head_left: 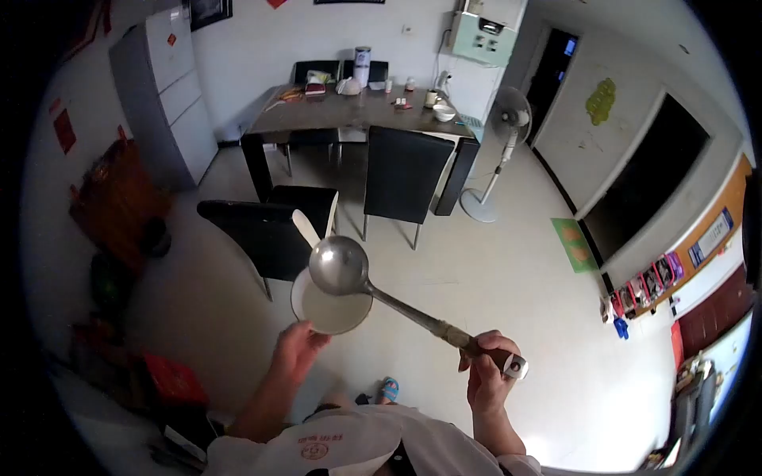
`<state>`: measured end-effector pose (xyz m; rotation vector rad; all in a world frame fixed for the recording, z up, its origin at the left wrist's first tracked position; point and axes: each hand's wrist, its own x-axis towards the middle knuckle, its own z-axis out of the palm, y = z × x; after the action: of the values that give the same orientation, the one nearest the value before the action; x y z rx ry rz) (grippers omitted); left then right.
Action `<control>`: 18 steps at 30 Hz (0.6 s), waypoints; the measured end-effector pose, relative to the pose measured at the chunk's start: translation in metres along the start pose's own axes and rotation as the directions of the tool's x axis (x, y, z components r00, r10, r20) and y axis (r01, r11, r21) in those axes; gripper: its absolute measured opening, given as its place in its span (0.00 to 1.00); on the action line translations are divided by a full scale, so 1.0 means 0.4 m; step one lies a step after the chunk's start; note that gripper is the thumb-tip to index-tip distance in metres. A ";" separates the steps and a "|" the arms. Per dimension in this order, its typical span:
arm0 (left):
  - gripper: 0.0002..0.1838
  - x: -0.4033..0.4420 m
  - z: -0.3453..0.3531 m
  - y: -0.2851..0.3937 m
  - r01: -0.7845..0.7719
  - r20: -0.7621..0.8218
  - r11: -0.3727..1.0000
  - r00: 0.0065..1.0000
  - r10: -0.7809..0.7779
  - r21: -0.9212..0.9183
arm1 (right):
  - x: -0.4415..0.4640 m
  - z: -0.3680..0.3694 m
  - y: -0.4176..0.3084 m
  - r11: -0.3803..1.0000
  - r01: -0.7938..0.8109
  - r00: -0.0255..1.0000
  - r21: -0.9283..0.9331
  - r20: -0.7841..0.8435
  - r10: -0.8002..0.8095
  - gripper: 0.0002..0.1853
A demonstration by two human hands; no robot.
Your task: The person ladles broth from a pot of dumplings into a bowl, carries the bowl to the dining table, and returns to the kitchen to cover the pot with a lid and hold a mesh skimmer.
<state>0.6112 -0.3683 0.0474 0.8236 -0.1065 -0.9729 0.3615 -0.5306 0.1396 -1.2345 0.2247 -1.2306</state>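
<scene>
My right hand (pixel 490 366) is closed around the dark end of a ladle's handle. The metal ladle (pixel 340 266) stretches up and to the left, its round bowl above a whitish bowl (pixel 340 314) and covering part of it. My left hand (pixel 299 347) grips that bowl at its near lower rim. A pale, flat-ended handle (pixel 305 228) sticks out past the bowl's far side; its lower part is hidden behind the ladle. Whether the bowl holds anything is hard to make out.
Ahead stands a dining table (pixel 317 115) with a small white bowl (pixel 444 113), a tall canister (pixel 362 67) and other items. Black chairs (pixel 409 174) (pixel 254 234) stand before it. A standing fan (pixel 508 119) is to the right, a fridge (pixel 163 95) to the left.
</scene>
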 end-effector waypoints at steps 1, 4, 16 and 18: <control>0.16 0.051 0.023 0.004 -0.019 -0.005 1.000 1.000 0.019 -0.013 | 0.071 -0.003 0.017 1.000 -0.005 1.000 -0.009 0.010 0.005 0.12; 0.16 0.191 0.123 0.069 0.008 -0.133 0.999 0.991 -0.013 -0.037 | 0.254 -0.013 0.091 1.000 0.005 0.999 -0.002 0.049 -0.005 0.12; 0.12 0.928 0.124 0.268 0.003 -0.049 0.998 0.999 -0.006 -0.064 | 0.838 0.075 0.439 0.999 0.044 0.995 -0.013 -0.084 -0.045 0.12; 0.12 1.030 0.146 0.318 -0.010 -0.060 0.999 0.998 0.008 -0.031 | 0.928 0.099 0.493 0.999 0.045 0.991 -0.025 -0.123 -0.047 0.12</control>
<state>0.9140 -0.6802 0.0615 0.8217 -0.0432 -0.9387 0.6526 -0.8352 0.1683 -1.1890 0.3027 -1.3495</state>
